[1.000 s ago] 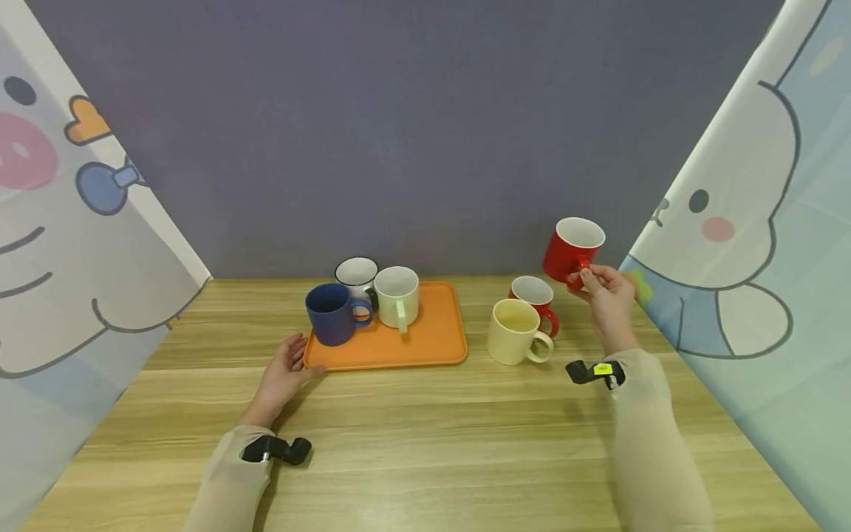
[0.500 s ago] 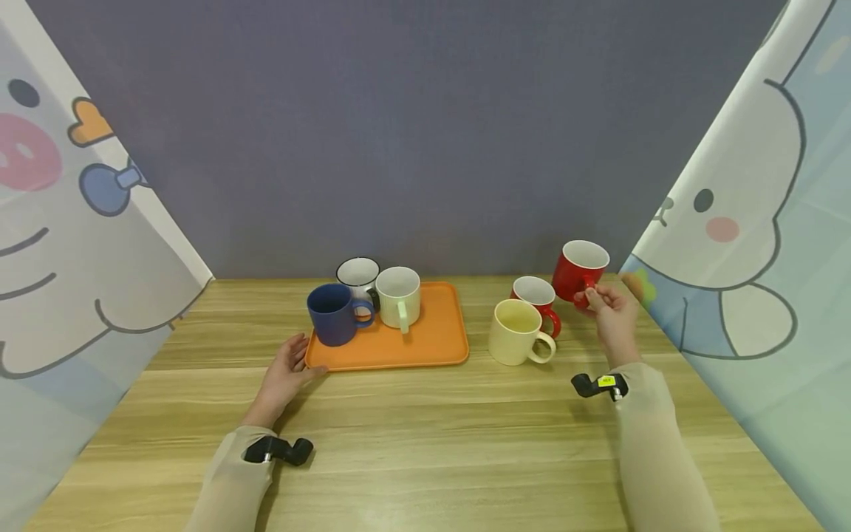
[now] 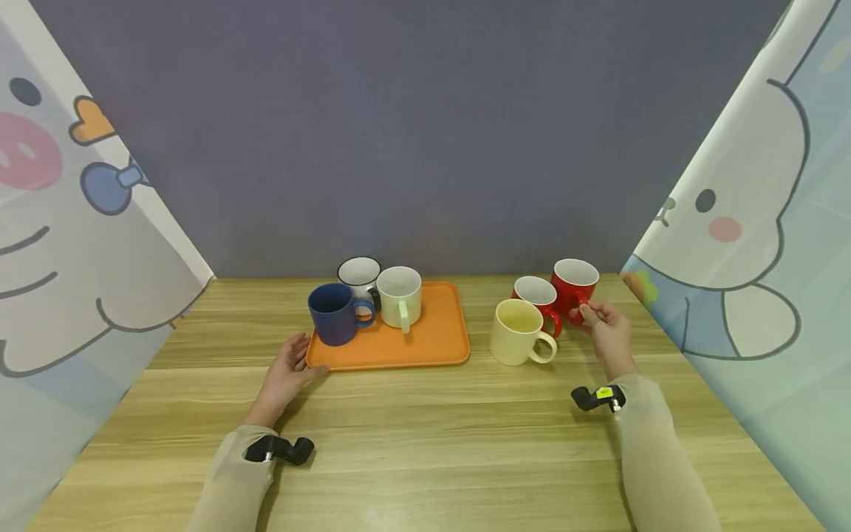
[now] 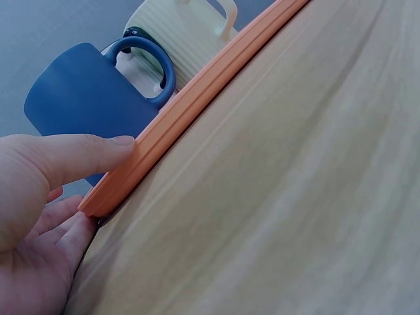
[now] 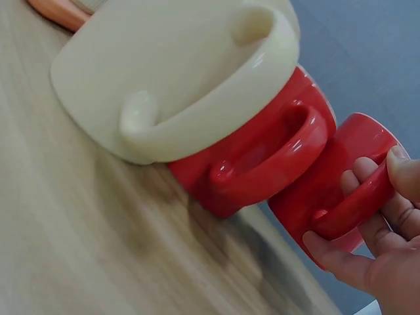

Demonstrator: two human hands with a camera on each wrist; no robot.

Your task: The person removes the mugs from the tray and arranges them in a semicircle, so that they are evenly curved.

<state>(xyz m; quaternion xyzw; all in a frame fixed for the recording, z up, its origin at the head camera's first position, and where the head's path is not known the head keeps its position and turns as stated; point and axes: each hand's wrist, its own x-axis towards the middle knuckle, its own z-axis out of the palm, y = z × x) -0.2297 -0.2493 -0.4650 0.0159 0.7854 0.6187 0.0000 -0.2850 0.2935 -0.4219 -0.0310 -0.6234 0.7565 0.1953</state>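
My right hand [image 3: 606, 334] pinches the handle of a red mug [image 3: 566, 290] with a white inside, at the back right. A second red mug [image 3: 535, 294] stands just left of it, partly hidden by a pale yellow mug [image 3: 510, 341] in front. In the right wrist view, fingers [image 5: 371, 233] go through and around the held mug's handle [image 5: 357, 209]. At the left, my left hand [image 3: 282, 377] holds the front left corner of an orange tray [image 3: 439, 340], its thumb [image 4: 98, 154] along the front rim. A blue mug [image 3: 332, 318] stands on the tray near that hand.
Also on the tray are a white ribbed mug [image 3: 407, 288] and a white mug with a dark rim [image 3: 354, 273], partly hidden behind the others. A grey wall [image 3: 425, 148] rises behind the wooden table [image 3: 425, 443]; cartoon-printed curtains [image 3: 744, 207] flank both sides.
My right hand has lowered the red mug from the air to beside the other red mug, moving slightly left at the end. The left hand and tray stay where they were.
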